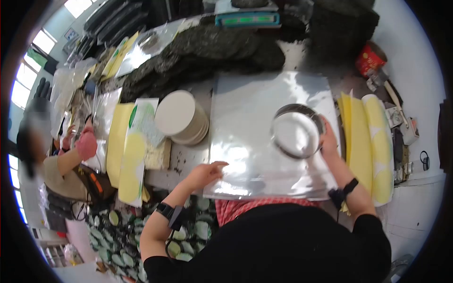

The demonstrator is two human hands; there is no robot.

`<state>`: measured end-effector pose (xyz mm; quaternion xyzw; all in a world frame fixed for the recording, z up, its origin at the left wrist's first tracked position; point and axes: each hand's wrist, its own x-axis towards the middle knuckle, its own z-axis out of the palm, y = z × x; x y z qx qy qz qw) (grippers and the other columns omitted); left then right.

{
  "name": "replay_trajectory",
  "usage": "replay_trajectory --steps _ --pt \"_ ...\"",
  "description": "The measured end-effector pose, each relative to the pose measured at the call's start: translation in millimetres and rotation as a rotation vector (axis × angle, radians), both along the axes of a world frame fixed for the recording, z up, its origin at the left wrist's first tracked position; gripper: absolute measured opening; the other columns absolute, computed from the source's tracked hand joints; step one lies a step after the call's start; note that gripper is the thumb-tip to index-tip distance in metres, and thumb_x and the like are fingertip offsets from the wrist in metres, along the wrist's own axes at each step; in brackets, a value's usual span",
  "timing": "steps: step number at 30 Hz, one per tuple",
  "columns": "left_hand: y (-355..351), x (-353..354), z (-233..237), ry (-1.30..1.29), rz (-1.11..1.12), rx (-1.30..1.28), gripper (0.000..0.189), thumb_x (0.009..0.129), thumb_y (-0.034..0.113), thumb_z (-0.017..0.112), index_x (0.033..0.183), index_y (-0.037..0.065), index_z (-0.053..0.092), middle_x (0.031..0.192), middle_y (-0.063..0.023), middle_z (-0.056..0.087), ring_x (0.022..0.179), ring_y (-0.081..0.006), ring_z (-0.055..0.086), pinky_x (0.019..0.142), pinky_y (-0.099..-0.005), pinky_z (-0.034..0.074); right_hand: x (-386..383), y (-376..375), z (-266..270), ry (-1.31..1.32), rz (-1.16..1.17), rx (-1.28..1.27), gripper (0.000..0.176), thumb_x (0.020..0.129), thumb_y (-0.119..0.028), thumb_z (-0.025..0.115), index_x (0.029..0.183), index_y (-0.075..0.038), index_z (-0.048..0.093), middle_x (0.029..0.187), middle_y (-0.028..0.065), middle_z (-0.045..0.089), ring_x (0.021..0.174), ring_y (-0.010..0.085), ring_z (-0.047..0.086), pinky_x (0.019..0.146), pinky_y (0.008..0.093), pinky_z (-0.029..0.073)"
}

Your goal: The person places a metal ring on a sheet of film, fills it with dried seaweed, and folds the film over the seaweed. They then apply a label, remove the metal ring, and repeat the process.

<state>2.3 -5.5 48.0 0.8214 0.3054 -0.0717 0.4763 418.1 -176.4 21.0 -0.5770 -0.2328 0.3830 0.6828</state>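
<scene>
A round metal ring (309, 111) lies on a shiny clear plastic sheet (255, 101) spread over the bench in front of me. My right hand (329, 137) grips the ring's right side, fingers along its outer wall. My left hand (206, 174) rests at the left edge of the sheet, fingers stretched toward the right, holding nothing that I can see. Just beyond that hand, to the left, stands a stack of pale round discs (178, 113).
A dark, clumpy mound (212, 47) runs along the back, below a teal-edged display box (247, 20). Yellow sheets (356, 137) lie at the right, near a red tin (371, 59) and a brush (394, 94). A co-worker's hands (86, 144) are at the left.
</scene>
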Motion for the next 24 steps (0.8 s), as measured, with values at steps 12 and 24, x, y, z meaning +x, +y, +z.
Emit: replay_trajectory --steps 12,24 --pt "26 69 135 -0.240 0.038 0.081 0.023 0.096 0.016 0.051 0.116 0.009 0.061 0.066 0.0005 0.047 0.063 -0.0101 0.043 0.059 -0.0265 0.039 -82 25 -34 -0.026 0.039 0.113 0.056 0.084 -0.012 0.054 0.138 -0.005 0.042 0.131 0.0142 0.051 0.122 0.0293 0.048 0.105 0.0357 0.038" --pt "22 49 43 0.165 -0.332 0.171 0.042 0.094 0.034 0.052 0.132 0.016 0.047 0.095 -0.0155 0.067 0.088 -0.0342 0.064 0.079 -0.0440 0.048 -88 -42 28 -1.638 1.557 -0.431 0.043 0.085 -0.025 0.056 0.113 0.008 0.055 0.127 0.0275 0.051 0.119 0.0462 0.047 0.107 0.0473 0.033"
